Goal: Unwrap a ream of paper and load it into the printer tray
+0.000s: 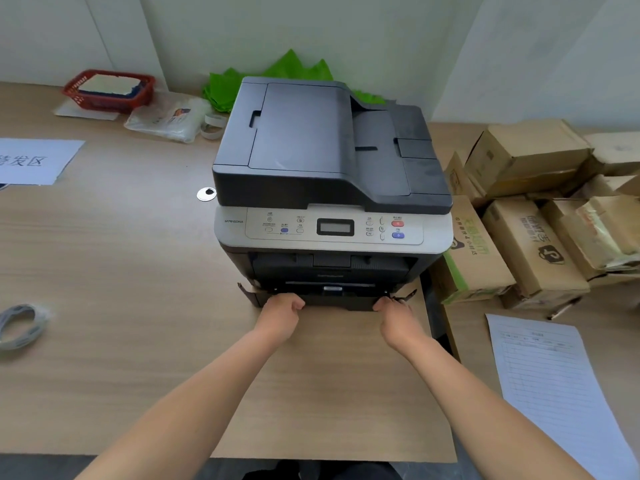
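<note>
Both forearms are stretched over the desk [138, 271] toward the printer [332, 174]. Left hand [281, 311] and right hand [396, 315] are curled on the front edge of the tray [341, 301], low in the printer. No ream is seen.

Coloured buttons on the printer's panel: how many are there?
3: a red button above a blue button at the panel's right, another small blue one at left. The rest look grey.
</note>
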Tool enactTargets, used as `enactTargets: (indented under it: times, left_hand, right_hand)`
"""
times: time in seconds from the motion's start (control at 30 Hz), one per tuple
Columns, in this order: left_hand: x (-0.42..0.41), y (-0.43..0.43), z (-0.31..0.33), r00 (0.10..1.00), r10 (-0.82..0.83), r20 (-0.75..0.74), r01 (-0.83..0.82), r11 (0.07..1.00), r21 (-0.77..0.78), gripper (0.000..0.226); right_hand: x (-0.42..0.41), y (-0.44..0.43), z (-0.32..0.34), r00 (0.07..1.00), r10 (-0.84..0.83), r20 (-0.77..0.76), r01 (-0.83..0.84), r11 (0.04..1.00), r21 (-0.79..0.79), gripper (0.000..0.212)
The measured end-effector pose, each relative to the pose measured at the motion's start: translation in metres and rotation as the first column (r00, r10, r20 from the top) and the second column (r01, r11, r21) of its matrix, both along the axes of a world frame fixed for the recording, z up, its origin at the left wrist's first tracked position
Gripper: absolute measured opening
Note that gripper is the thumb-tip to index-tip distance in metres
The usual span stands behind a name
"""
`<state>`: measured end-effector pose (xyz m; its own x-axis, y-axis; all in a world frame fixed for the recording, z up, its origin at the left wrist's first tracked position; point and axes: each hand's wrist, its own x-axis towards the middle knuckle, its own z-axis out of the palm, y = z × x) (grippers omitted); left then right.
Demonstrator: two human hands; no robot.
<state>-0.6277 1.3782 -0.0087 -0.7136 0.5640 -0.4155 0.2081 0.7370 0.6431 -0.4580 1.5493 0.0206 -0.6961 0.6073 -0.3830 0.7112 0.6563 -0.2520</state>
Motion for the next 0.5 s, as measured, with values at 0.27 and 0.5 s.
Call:
enactTargets:
  times: [0.27, 0.5]
  left_hand:
    - [-0.008, 0.023, -0.006, 0.998, 0.052, -0.046, -0.055, 0.996, -0.072, 0.036]
    - [-0.001, 0.021, 0.013, 0.996, -0.008, -0.094, -0.004, 0.992, -0.127, 0.038]
  right_hand:
    - [-0.026, 0.013, -0.014, 0.998, -0.067, -0.003, 0.067, 0.997, -0.046, 0.047]
    - [-0.030, 0.016, -0.009, 0.998, -0.030, 0.048, 0.038, 0.988, -0.153, 0.041]
